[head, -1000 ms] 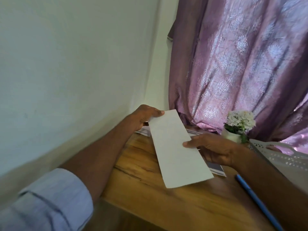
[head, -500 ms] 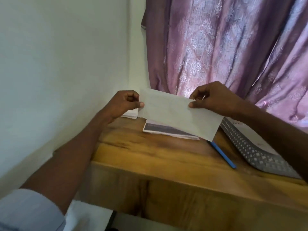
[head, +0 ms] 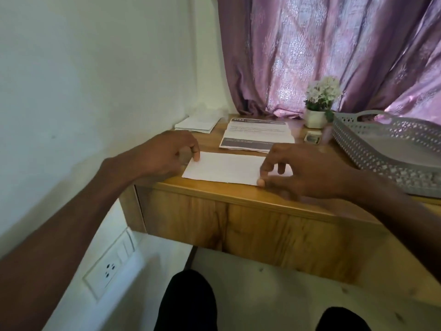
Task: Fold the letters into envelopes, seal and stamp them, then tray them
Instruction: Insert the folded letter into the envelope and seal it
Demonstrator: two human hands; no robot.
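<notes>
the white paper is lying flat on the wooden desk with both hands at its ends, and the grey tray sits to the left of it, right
Not quite. The head view shows the white paper flat on the wooden desk, left hand and right hand at its ends, but the grey tray sits to its right.
</notes>
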